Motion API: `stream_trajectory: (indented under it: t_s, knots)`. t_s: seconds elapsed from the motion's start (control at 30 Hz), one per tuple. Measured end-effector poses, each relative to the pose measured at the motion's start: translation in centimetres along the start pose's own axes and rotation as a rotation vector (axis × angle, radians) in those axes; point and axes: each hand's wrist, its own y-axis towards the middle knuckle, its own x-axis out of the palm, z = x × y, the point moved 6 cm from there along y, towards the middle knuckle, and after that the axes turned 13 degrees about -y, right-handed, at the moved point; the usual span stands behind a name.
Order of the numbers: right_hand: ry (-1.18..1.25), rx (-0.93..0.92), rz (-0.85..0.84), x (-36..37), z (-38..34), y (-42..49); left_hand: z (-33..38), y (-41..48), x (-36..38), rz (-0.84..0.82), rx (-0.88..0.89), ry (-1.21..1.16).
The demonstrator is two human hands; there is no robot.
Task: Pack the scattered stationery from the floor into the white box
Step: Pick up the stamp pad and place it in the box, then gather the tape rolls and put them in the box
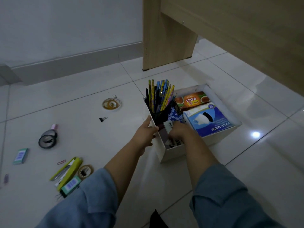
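1. White tiles make up the floor (102, 145) in the head view, the only view there is. The box (174, 152) sits on it, right in front of the person.
2. Already in the box are a cup of pencils (158, 102), a tea box (192, 100) and a mask box (212, 119).
3. The left hand (144, 132) holds the left wall of the box, with the thumb over the rim and the fingers on the outside.
4. The right hand (179, 131) is down inside the box with its fingers bent, next to a small white pad (169, 125). I cannot tell if it grips the pad or only pushes it.
5. Both hands are close together at the box, so I think one thing is just going in.
6. Lots of stationery is not packed yet, and all of it lies on the floor to the left of the hands. A clear tape (111, 104) and a clip (102, 119) are further off. A black tape (47, 139), a green stapler (69, 173) and a staple box (71, 185) are nearer the person.
7. The left hand is the nearer one to all of these. The stapler lies just beside the left sleeve (79, 203). Its long side slants from near-left to far-right, pointing roughly toward the box.
8. I think the next reach should go left and back toward the person. The left hand would have to let go of the box first.
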Motion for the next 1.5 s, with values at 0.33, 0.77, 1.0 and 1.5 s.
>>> stream_trajectory:
  t_s: [0.33,0.77,1.0,1.5]
  knots:
    - [-0.195,0.063,0.002,0.0,-0.6,0.8,-0.1,0.1,-0.1,0.001,0.020,0.019]
    - [0.023,0.009,0.366,-4.4,-1.8,-0.9,0.6,-0.3,-3.8,0.086,0.055,-0.093]
    - [0.457,-0.346,0.415,-3.8,-12.2,-3.1,-1.0,1.2,-11.4,0.296,0.052,-0.140]
    - [-0.027,-0.525,0.312,3.9,-27.3,13.1,-2.5,6.5,-24.2,0.585,0.135,0.034]
